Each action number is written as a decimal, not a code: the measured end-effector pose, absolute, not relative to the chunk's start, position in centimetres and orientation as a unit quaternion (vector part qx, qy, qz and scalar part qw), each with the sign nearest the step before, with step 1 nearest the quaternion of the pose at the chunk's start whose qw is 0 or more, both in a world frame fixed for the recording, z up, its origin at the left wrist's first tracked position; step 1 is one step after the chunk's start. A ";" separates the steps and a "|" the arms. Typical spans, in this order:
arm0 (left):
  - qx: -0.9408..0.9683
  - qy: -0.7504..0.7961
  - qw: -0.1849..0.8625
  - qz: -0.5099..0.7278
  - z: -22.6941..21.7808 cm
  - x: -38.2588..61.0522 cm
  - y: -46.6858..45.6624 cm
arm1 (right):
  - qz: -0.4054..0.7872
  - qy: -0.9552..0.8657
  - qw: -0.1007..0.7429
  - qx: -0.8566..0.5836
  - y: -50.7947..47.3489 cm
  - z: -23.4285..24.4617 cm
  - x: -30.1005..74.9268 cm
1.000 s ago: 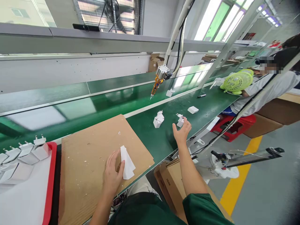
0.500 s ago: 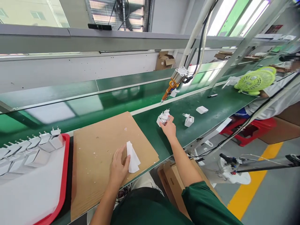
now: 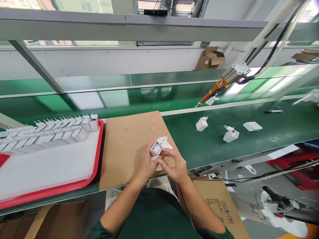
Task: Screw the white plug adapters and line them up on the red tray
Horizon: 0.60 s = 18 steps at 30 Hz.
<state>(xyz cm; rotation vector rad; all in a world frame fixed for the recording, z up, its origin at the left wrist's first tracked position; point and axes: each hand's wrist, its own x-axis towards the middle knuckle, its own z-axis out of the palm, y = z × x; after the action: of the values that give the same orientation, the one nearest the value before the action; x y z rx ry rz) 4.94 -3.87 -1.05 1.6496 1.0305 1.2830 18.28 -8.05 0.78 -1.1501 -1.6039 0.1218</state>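
hands closed on one charger over the cardboard sheet

head view. the left hand (image 3: 147, 164) and the right hand (image 3: 174, 166) meet at 6 o'clock in the frame, both curled tight with fingertips pinched on a small white plastic charger with metal prongs (image 3: 159, 146). it is held just above the flat brown cardboard sheet (image 3: 129, 139), open side turned toward the wearer. a scrap of white material (image 3: 157, 167) shows between the palms; what it is cannot be told.

at 9 o'clock, a red-rimmed plastic tray (image 3: 99, 149) carries rows of white chargers (image 3: 62, 127), prongs up. at 3 o'clock, on the green conveyor belt (image 3: 199, 149), two loose white chargers (image 3: 201, 123) (image 3: 230, 135), a flat white cover (image 3: 252, 126) and a black marker pen (image 3: 273, 111) lie well apart. an orange-tipped dispensing nozzle (image 3: 211, 94) hangs at 2 o'clock.

judgement: the step in hand is close two-handed work on the held piece. any further move calls for a steady pinch that keeps the fingers clear of the prongs.
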 end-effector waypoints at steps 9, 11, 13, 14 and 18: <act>0.622 0.309 0.574 0.435 0.6 2.9 -5.4 | 0.040 -0.687 0.622 -0.373 -8.3 1.9 22.0; 0.650 0.299 0.546 0.437 1.1 2.4 -5.3 | 0.097 -0.710 0.590 -0.372 -7.8 2.9 22.3; 0.678 0.287 0.522 0.430 1.4 2.0 -5.4 | 0.154 -0.741 0.543 -0.365 -7.3 3.5 22.3; 0.690 0.286 0.510 0.427 1.4 2.0 -5.4 | 0.174 -0.751 0.525 -0.361 -7.1 3.5 22.1; 0.735 0.325 0.370 0.466 0.1 2.4 -5.7 | 0.182 -0.717 0.542 -0.399 -6.8 2.6 20.1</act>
<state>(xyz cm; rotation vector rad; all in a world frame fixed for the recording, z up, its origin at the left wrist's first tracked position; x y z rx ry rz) 2.36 -5.68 0.13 1.8852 0.8349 1.1946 20.10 -6.78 2.58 -0.9487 -1.7027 0.4321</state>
